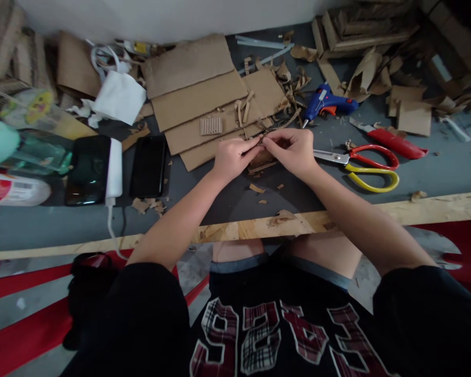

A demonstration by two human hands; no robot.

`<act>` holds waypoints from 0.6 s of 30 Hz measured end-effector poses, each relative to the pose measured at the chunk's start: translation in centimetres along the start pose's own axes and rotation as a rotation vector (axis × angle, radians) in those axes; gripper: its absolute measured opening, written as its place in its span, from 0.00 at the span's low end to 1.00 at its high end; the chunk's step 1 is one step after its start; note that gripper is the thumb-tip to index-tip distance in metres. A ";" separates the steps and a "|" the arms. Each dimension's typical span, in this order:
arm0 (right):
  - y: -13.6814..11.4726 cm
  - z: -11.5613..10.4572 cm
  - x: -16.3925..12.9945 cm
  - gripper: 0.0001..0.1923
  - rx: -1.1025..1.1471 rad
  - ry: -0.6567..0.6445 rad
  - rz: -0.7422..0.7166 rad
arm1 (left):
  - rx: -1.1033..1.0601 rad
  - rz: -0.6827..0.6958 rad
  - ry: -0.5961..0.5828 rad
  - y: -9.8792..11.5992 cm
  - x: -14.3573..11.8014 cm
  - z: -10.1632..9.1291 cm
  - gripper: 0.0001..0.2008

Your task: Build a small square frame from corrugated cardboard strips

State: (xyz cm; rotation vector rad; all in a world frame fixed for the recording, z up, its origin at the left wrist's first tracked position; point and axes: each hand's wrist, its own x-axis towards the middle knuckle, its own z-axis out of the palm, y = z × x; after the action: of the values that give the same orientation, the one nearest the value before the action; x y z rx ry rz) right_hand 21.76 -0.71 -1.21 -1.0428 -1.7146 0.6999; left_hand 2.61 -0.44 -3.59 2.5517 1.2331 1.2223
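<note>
My left hand (235,156) and my right hand (294,151) meet at the middle of the bench, fingertips pinched together. Both are closed on a small brown cardboard piece (262,163) with a corrugated edge, partly hidden by the fingers. A thin corrugated strip (288,121) runs up and right from the fingertips. Just behind my hands lie stacked cardboard sheets (192,78), with a small ribbed cardboard piece (211,126) on top. Scissors (361,162) with red and yellow handles rest right of my right hand. A blue glue gun (327,102) lies beyond them.
A red utility knife (396,141) lies at the right. To the left are a black phone (148,166), a dark glossy case (88,170), a white cabled device (114,167) and bottles (15,189). Cardboard scraps (414,116) and glue sticks (259,43) sit further back. A wooden edge (243,230) borders the front.
</note>
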 end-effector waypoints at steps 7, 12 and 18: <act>-1.2 0.4 -0.6 0.10 -0.091 0.090 0.026 | 0.062 0.065 0.004 0.0 0.1 0.1 0.22; -0.3 0.2 -0.3 0.13 -0.051 0.034 -0.073 | 0.005 -0.012 0.006 0.0 0.1 0.0 0.22; 0.1 0.1 -0.1 0.15 -0.075 0.006 -0.098 | -0.009 -0.043 0.007 -0.5 -0.1 0.3 0.22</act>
State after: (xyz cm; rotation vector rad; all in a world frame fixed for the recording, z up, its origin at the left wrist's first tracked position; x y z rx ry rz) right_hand 21.68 -0.77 -1.41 -1.0030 -1.7861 0.5738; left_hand 2.46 -0.11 -4.06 2.5031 1.2737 1.2270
